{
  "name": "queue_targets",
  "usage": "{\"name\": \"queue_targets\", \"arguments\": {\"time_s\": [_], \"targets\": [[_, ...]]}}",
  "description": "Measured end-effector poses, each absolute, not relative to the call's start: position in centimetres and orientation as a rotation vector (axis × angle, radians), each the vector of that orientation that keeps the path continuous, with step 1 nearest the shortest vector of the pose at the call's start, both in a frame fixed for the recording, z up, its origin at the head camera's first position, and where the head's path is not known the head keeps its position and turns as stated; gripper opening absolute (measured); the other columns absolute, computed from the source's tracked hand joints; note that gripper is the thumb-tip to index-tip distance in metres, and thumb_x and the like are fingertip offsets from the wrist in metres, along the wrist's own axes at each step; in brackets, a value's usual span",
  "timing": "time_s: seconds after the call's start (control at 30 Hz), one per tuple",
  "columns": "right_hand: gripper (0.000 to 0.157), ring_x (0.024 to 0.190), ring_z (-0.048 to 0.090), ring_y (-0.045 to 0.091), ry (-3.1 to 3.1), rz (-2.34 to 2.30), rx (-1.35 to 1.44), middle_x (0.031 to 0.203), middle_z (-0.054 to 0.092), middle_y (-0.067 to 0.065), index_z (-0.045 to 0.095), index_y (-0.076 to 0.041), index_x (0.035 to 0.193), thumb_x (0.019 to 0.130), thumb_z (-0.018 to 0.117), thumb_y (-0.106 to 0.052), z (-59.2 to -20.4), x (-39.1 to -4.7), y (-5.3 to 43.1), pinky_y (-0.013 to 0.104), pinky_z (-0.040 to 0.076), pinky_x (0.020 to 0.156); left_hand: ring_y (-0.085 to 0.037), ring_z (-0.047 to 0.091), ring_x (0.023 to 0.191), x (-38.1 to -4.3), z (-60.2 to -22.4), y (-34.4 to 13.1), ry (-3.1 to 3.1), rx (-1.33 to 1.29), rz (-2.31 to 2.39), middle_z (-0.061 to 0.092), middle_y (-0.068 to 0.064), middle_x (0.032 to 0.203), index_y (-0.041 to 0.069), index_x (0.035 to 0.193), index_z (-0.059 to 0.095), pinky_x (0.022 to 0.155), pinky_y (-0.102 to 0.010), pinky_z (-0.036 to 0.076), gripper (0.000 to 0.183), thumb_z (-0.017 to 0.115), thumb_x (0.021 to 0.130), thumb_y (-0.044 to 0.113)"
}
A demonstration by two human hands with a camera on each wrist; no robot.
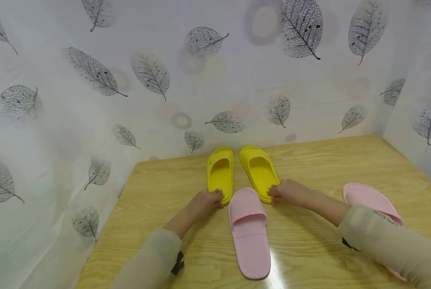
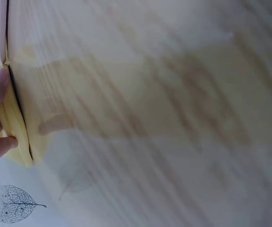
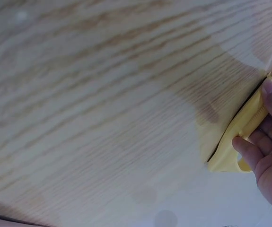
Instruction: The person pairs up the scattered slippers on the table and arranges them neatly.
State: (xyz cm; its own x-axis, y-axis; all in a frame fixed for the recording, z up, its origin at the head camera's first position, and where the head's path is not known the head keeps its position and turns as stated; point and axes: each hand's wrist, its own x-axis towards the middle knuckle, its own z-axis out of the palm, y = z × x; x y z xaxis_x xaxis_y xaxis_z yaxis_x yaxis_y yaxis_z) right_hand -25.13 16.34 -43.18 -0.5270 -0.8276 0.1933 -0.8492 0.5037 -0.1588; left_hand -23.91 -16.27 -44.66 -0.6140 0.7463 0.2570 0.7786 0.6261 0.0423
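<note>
Two yellow slippers stand toe-first near the back wall, slightly splayed. My left hand grips the heel end of the left yellow slipper; in the left wrist view its fingertips lie against the slipper's side wall. On the other side my right hand holds the heel end of the right yellow slipper by its outer edge. In the right wrist view that slipper's side rests low along the wood. Between the two heels, a pink slipper lies with its toe pointing at the wall.
Another pink slipper sits at the right, partly covered by my right sleeve. The wood-grain surface ends at a white leaf-patterned sheet at the back and sides.
</note>
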Motion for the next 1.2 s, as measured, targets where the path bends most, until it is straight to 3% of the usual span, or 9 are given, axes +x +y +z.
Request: {"name": "queue_targets", "arguments": {"time_s": [0.13, 0.37, 0.67, 0.9, 1.2], "targets": [[0.011, 0.054, 0.034, 0.003, -2.688, 0.350, 1.452, 0.068, 0.052, -0.006, 0.064, -0.012, 0.078, 0.080, 0.072, -0.018, -43.0, -25.2, 16.3, 0.018, 0.039, 0.049, -0.024, 0.066, 0.104, -24.2, -44.9, -16.1, -2.618, -1.245, -0.216, 0.067, -0.013, 0.112, 0.006, 0.109, 0.069, 0.083, -0.032, 0.054, 0.030, 0.066, 0.085, 0.023], [0.008, 0.055, 0.043, 0.004, -2.665, 0.323, 1.464, 0.078, 0.068, 0.004, 0.068, -0.008, 0.082, 0.080, 0.072, -0.014, -42.9, -25.5, 16.1, 0.023, 0.047, 0.053, -0.026, 0.064, 0.106, -24.5, -45.0, -15.8, -2.639, -1.229, -0.280, 0.066, -0.013, 0.114, 0.007, 0.108, 0.068, 0.086, -0.034, 0.053, 0.028, 0.066, 0.085, 0.022], [0.010, 0.055, 0.047, 0.007, -2.612, 0.312, 1.446, 0.073, 0.063, 0.001, 0.064, -0.009, 0.077, 0.079, 0.073, -0.013, -43.6, -25.4, 15.4, 0.024, 0.047, 0.053, -0.027, 0.066, 0.103, -24.1, -45.2, -15.5, -2.631, -1.220, -0.233, 0.067, -0.015, 0.112, 0.005, 0.109, 0.068, 0.088, -0.041, 0.052, 0.029, 0.066, 0.086, 0.022], [0.020, 0.054, 0.042, 0.008, -2.625, 0.319, 1.426, 0.067, 0.054, -0.003, 0.055, -0.011, 0.070, 0.079, 0.073, -0.011, -44.1, -25.1, 14.8, 0.023, 0.043, 0.051, -0.027, 0.065, 0.104, -23.6, -45.3, -15.5, -2.658, -1.216, -0.208, 0.066, -0.015, 0.114, 0.006, 0.111, 0.068, 0.088, -0.043, 0.052, 0.030, 0.066, 0.087, 0.022], [0.016, 0.055, 0.054, 0.014, -2.525, 0.303, 1.396, 0.067, 0.057, 0.000, 0.060, -0.008, 0.072, 0.078, 0.074, -0.011, -44.2, -24.7, 14.0, 0.026, 0.047, 0.051, -0.028, 0.065, 0.105, -23.7, -44.9, -15.1, -2.639, -1.256, -0.211, 0.066, -0.016, 0.114, 0.004, 0.110, 0.068, 0.089, -0.045, 0.051, 0.029, 0.065, 0.087, 0.021]]}}
